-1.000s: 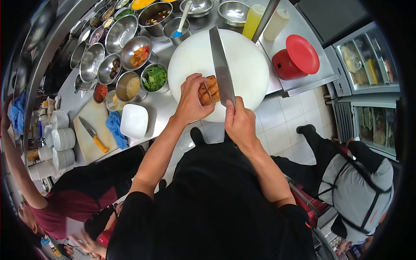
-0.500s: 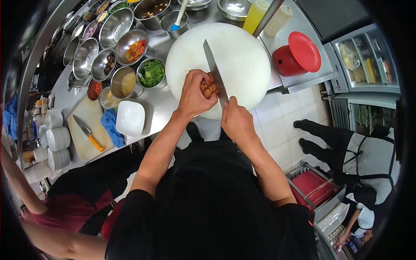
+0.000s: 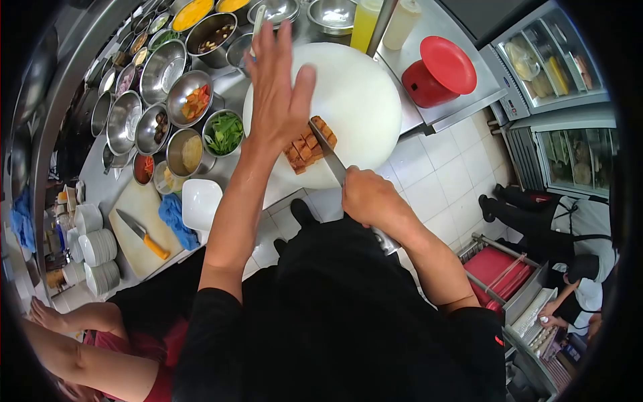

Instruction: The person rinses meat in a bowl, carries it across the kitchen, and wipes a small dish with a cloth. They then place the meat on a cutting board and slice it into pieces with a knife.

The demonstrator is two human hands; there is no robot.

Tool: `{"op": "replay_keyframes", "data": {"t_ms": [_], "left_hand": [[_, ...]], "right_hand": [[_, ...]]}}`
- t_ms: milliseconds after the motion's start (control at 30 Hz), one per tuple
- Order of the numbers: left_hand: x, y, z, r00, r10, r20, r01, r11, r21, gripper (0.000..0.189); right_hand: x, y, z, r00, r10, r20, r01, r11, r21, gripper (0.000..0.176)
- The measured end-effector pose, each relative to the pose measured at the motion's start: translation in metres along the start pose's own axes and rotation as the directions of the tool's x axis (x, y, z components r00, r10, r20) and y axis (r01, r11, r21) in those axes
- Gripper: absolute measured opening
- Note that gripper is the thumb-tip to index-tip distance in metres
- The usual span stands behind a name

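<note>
One left hand (image 3: 278,94) is over the round white board (image 3: 358,84), fingers parted, holding nothing. One right hand (image 3: 375,199) is closed around the handle of one large knife (image 3: 329,151). Its blade lies across browned food (image 3: 301,154) on the board's near part, cut into several pieces. On the surface (image 3: 251,191) stand one square white bowl (image 3: 201,206) and two squeeze bottles (image 3: 404,25).
</note>
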State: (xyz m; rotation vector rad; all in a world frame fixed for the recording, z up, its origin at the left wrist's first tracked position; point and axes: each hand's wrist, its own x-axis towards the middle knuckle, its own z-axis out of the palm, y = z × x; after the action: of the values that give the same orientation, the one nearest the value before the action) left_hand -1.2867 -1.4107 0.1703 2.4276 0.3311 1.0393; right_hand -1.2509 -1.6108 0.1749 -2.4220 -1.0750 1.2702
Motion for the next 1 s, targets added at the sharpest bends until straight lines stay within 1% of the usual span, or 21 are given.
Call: {"op": "replay_keyframes", "data": {"t_ms": [33, 67, 167, 200, 267, 300, 367, 400, 433, 467, 500, 567, 600, 667, 700, 767, 800, 867, 900, 967, 1000], "left_hand": [[0.015, 0.007, 0.005, 0.998, 0.056, -0.012, -0.056, 0.998, 0.032, 0.069], [0.014, 0.002, 0.025, 0.994, 0.095, 0.048, -0.095, 0.995, -0.012, 0.071], [-0.051, -0.034, 0.112, 0.903, -0.172, 0.394, 0.209, 0.977, -0.051, 0.079], [-0.037, -0.037, 0.108, 0.906, -0.150, 0.396, 0.184, 0.982, -0.050, 0.079], [-0.024, -0.031, 0.075, 0.947, -0.085, 0.311, 0.151, 0.969, -0.195, 0.078], [-0.015, -0.024, 0.053, 0.951, -0.161, 0.264, 0.240, 0.924, -0.299, 0.074], [-0.006, -0.031, 0.011, 0.900, -0.157, 0.406, 0.384, 0.726, -0.570, 0.081], [-0.011, -0.040, -0.005, 0.900, -0.150, 0.409, 0.380, 0.729, -0.570, 0.081], [-0.019, -0.051, -0.019, 0.811, -0.144, 0.567, 0.392, 0.853, -0.345, 0.089], [-0.027, -0.056, -0.026, 0.693, -0.178, 0.699, 0.344, 0.933, -0.103, 0.098], [-0.036, -0.057, -0.027, 0.693, -0.176, 0.700, 0.340, 0.935, -0.101, 0.098], [-0.048, -0.056, -0.029, 0.490, -0.096, 0.867, 0.084, 0.995, 0.062, 0.115], [-0.050, -0.050, -0.029, 0.487, -0.090, 0.869, 0.075, 0.995, 0.061, 0.115], [-0.046, -0.036, -0.021, 0.418, -0.107, 0.902, -0.017, 0.992, 0.125, 0.127], [-0.040, -0.031, -0.017, 0.418, -0.101, 0.903, -0.026, 0.992, 0.123, 0.127], [-0.030, -0.023, -0.011, 0.329, -0.055, 0.943, -0.229, 0.964, 0.136, 0.138], [-0.027, -0.021, -0.006, 0.326, -0.051, 0.944, -0.234, 0.963, 0.133, 0.138], [-0.020, -0.018, 0.006, 0.185, 0.013, 0.983, -0.453, 0.888, 0.074, 0.140], [-0.017, -0.016, 0.013, 0.186, 0.014, 0.982, -0.458, 0.886, 0.075, 0.140], [-0.012, -0.018, 0.026, 0.093, 0.128, 0.987, -0.527, 0.848, -0.060, 0.138], [-0.009, -0.022, 0.031, 0.093, 0.128, 0.987, -0.533, 0.844, -0.059, 0.138]], "right_hand": [[0.001, 0.001, 0.002, 1.000, -0.008, -0.027, 0.007, 1.000, -0.023, 0.021], [0.001, 0.002, 0.004, 1.000, -0.015, -0.017, 0.015, 1.000, -0.014, 0.022], [-0.001, 0.006, 0.022, 0.993, -0.022, -0.116, 0.016, 0.999, -0.050, 0.021], [0.004, 0.006, 0.018, 0.990, -0.025, -0.137, 0.020, 0.999, -0.038, 0.021], [0.000, 0.011, 0.021, 0.989, -0.049, -0.139, 0.045, 0.998, -0.034, 0.021], [0.000, 0.011, 0.020, 0.987, -0.054, -0.148, 0.052, 0.998, -0.020, 0.021], [-0.005, 0.013, 0.012, 0.981, -0.121, -0.154, 0.116, 0.992, -0.041, 0.020], [-0.010, 0.015, 0.010, 0.974, -0.140, -0.178, 0.135, 0.990, -0.041, 0.019], [-0.015, 0.017, 0.008, 0.972, -0.138, -0.188, 0.134, 0.990, -0.034, 0.019], [-0.021, 0.020, 0.005, 0.961, -0.126, -0.245, 0.128, 0.992, -0.010, 0.019], [-0.025, 0.024, 0.003, 0.948, -0.116, -0.298, 0.125, 0.992, 0.011, 0.018], [-0.025, 0.036, -0.001, 0.929, -0.109, -0.354, 0.135, 0.990, 0.048, 0.018], [-0.026, 0.043, -0.003, 0.910, -0.098, -0.403, 0.141, 0.987, 0.078, 0.019], [-0.030, 0.054, -0.005, 0.894, -0.066, -0.442, 0.128, 0.986, 0.110, 0.020], [-0.032, 0.059, -0.005, 0.881, -0.037, -0.471, 0.116, 0.983, 0.140, 0.021], [-0.031, 0.073, -0.001, 0.879, -0.003, -0.477, 0.090, 0.983, 0.161, 0.022], [-0.031, 0.081, 0.002, 0.879, 0.034, -0.475, 0.062, 0.981, 0.183, 0.023], [-0.027, 0.093, 0.007, 0.897, 0.072, -0.437, 0.037, 0.971, 0.235, 0.024], [-0.024, 0.097, 0.009, 0.914, 0.104, -0.392, 0.013, 0.959, 0.284, 0.024], [-0.018, 0.105, 0.015, 0.916, 0.117, -0.384, 0.013, 0.947, 0.320, 0.025], [-0.017, 0.107, 0.014, 0.920, 0.131, -0.369, 0.008, 0.935, 0.353, 0.025]]}}
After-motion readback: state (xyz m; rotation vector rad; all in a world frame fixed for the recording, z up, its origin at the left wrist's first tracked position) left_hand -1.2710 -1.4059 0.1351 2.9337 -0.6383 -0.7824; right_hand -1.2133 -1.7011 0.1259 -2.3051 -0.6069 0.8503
